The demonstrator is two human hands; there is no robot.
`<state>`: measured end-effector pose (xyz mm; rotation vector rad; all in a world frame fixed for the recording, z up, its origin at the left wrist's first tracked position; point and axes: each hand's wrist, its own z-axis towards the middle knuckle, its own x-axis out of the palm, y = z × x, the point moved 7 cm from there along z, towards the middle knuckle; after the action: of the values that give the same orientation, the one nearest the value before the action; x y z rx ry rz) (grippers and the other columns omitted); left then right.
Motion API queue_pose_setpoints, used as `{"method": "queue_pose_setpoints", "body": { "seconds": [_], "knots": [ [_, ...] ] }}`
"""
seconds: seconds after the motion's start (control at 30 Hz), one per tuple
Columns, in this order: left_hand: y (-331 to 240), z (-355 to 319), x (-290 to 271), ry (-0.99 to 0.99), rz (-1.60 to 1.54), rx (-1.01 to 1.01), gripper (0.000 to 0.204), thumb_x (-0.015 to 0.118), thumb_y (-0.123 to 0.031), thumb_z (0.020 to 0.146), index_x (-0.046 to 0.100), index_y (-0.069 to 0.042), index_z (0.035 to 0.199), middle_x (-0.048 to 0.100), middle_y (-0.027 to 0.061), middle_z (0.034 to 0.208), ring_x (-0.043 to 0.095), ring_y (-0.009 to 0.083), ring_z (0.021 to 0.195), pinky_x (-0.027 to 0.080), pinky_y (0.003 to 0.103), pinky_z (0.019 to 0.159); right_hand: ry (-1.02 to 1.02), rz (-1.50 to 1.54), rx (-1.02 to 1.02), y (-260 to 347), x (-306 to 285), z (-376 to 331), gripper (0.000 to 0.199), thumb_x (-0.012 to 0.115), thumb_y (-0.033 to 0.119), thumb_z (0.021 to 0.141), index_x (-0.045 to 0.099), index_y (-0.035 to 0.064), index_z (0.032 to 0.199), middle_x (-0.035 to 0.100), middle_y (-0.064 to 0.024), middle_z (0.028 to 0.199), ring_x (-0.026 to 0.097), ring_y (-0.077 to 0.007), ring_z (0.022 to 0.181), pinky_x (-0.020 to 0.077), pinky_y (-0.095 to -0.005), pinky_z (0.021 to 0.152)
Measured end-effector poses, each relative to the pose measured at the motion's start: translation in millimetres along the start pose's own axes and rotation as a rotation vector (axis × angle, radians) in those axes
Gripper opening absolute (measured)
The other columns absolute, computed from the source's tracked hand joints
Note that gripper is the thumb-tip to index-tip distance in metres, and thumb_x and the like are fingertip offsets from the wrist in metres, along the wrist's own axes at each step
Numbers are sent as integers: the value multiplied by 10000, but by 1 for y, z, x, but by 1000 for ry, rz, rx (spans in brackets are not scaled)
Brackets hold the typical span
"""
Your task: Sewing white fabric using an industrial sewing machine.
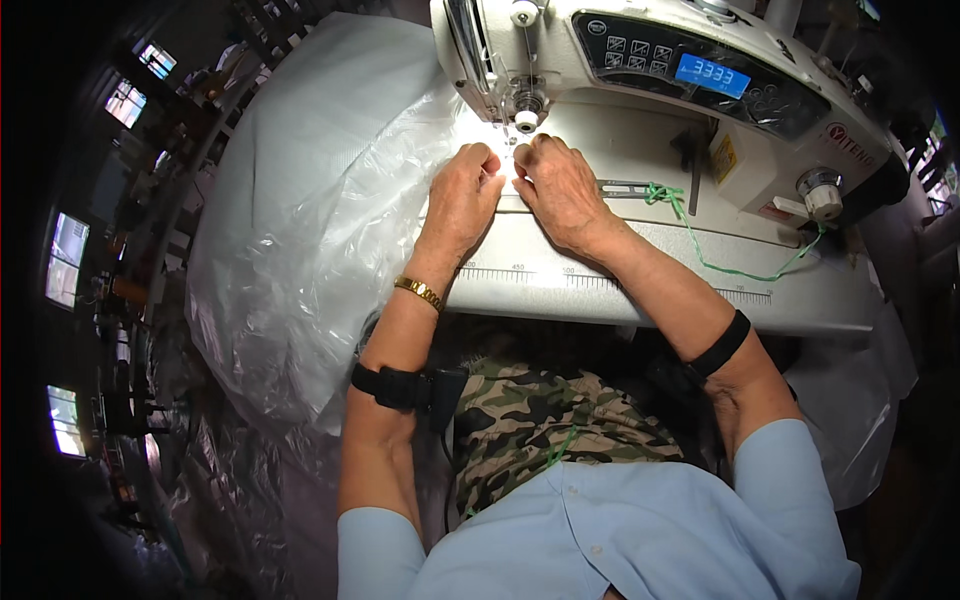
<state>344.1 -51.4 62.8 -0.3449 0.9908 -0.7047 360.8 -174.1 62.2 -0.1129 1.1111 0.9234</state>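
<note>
In the glare beneath a white sewing machine's needle area (pixel 526 120), my two hands are close together. My left hand (pixel 463 200) has its fingers curled into a pinch, just left of the presser foot area. Opposite it, my right hand (pixel 562 190) is also closed, thumb and fingertips pressed together. Whatever lies in either pinch is too small and washed out by the light to make out. Beside my right hand, a slim dark metal tool, like thread snips (pixel 625 190), lies on the machine bed with a green cord (pixel 688 222) tied to it.
The machine bed (pixel 640 290) carries a printed ruler along its front. Clear plastic sheeting (pixel 320 220) covers a large pale surface at the left. Above, the machine's control panel (pixel 700 75) has a lit blue display. A round knob (pixel 823 195) sits at the right.
</note>
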Motion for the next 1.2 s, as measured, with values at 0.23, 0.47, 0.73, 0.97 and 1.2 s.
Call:
{"method": "queue_pose_setpoints", "body": {
  "seconds": [0.23, 0.47, 0.73, 0.97, 1.2],
  "knots": [
    [-12, -6, 1, 12, 176, 151, 66, 649, 21, 823, 595, 20, 861, 611, 108, 854, 602, 251, 775, 487, 346, 690, -95, -57, -126, 4, -1, -4, 99, 636, 72, 835, 663, -10, 885, 618, -161, 920, 602, -314, 923, 493, -403, 805],
    [-29, -22, 1, 103, 394, 264, 125, 628, 20, 834, 665, -7, 951, 653, 103, 1009, 616, 281, 959, 515, 367, 818, 1, -203, -148, 10, -2, -10, 133, 578, 80, 842, 677, -2, 875, 659, -144, 980, 610, -282, 959, 497, -399, 809],
    [-23, -17, 3, 143, 505, 262, 171, 587, -28, 873, 668, -22, 1024, 649, 97, 1091, 612, 274, 1026, 521, 366, 860, 37, -296, -157, 9, 3, -11, 142, 584, 54, 803, 704, 18, 871, 658, -136, 976, 599, -259, 994, 464, -386, 831],
    [-14, -4, 6, 171, 500, 226, 163, 540, -13, 875, 654, -10, 991, 628, 96, 1085, 598, 277, 1023, 513, 378, 863, 48, -204, -80, 0, 3, -7, 197, 578, 44, 799, 723, 29, 931, 648, -142, 1065, 565, -273, 1071, 444, -420, 865],
    [-9, -3, 7, 176, 488, 185, 148, 542, -54, 891, 663, -6, 962, 616, 101, 1059, 589, 277, 1018, 504, 390, 862, 96, -246, -61, 2, 2, -2, 222, 515, 132, 922, 704, 30, 978, 647, -141, 1092, 573, -283, 1061, 455, -432, 883]
  ]
}}
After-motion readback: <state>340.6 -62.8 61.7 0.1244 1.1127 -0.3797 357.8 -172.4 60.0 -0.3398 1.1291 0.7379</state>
